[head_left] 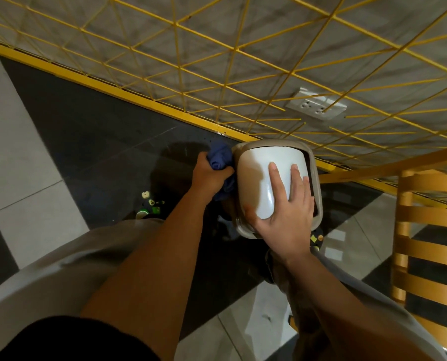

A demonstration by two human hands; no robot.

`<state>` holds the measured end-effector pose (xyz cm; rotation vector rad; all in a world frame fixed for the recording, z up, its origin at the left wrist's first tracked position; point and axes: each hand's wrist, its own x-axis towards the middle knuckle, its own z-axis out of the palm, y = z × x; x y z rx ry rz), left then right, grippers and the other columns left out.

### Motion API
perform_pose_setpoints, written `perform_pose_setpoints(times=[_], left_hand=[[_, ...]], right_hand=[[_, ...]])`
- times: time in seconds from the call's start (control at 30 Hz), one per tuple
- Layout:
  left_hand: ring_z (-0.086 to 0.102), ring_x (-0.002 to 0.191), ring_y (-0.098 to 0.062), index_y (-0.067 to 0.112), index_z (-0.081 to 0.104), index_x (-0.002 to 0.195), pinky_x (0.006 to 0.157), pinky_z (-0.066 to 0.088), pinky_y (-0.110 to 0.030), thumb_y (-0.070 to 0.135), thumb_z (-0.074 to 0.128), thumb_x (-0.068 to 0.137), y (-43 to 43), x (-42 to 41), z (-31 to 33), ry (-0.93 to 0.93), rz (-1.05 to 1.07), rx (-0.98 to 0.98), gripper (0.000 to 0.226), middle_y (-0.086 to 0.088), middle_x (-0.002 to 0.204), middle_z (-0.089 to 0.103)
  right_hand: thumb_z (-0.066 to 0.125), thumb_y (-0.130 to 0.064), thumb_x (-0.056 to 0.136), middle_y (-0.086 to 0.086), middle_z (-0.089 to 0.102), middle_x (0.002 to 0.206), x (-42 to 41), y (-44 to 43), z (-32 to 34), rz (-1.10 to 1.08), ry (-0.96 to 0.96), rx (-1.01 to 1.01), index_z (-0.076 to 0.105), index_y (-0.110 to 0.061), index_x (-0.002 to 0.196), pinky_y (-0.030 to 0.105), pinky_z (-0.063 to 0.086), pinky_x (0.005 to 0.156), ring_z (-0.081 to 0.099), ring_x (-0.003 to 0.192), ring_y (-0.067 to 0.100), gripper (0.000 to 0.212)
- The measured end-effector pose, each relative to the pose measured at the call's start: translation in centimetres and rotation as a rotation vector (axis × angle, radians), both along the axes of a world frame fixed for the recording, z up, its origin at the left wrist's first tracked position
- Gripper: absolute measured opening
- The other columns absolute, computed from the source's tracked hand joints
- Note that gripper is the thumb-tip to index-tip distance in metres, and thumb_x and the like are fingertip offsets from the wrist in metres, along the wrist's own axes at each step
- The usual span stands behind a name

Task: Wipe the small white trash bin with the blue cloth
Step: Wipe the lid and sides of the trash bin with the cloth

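The small white trash bin (258, 175) with a beige rim stands on the dark floor near the yellow frame, seen from above. My right hand (287, 209) lies flat on its white lid, fingers spread. My left hand (208, 175) is closed around the bunched blue cloth (221, 157) and presses it against the bin's left side. The bin's lower body is hidden beneath the lid and my hands.
A yellow wire grid panel (243, 61) runs along the wall behind the bin, with a white wall socket (317, 106) behind it. A wooden slatted chair (430, 230) stands at the right. Slippers with green patterns (150, 204) show on the checkered tile floor below.
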<state>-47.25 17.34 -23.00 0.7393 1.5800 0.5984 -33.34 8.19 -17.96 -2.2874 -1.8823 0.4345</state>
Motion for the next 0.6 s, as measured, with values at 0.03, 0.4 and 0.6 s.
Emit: perform_pose_setpoints(times=[0.03, 0.4, 0.6], left_hand=[[0.055, 0.099, -0.027, 0.007, 0.045, 0.115, 0.081, 0.043, -0.032, 0.007, 0.067, 0.077, 0.6, 0.0, 0.0, 0.006, -0.009, 0.011, 0.044, -0.017, 0.112, 0.057], [0.055, 0.111, -0.028, 0.002, 0.045, 0.117, 0.082, 0.042, -0.029, 0.009, 0.07, 0.076, 3.5, 1.0, 1.0, 0.139, -0.028, 0.092, 0.049, -0.017, 0.119, 0.058], [0.057, 0.107, -0.032, 0.004, 0.045, 0.117, 0.08, 0.042, -0.03, 0.01, 0.069, 0.076, -2.2, 1.1, 0.9, 0.099, 0.101, 0.033, 0.047, -0.02, 0.116, 0.058]], right_hand=[[0.058, -0.058, 0.073, 0.01, 0.017, 0.155, 0.0, 0.0, 0.0, -0.002, -0.003, 0.001, 0.016, -0.039, 0.144, 0.062, 0.024, 0.106, 0.014, 0.141, 0.04, 0.085], [0.057, -0.06, 0.071, 0.01, 0.019, 0.155, -0.1, 0.1, -0.1, -0.021, 0.0, 0.009, 0.017, -0.04, 0.144, 0.061, 0.025, 0.106, 0.016, 0.141, 0.04, 0.085], [0.058, -0.057, 0.071, 0.011, 0.017, 0.155, -0.2, 0.1, 0.1, -0.022, 0.001, -0.016, 0.016, -0.039, 0.145, 0.06, 0.023, 0.107, 0.015, 0.141, 0.04, 0.087]])
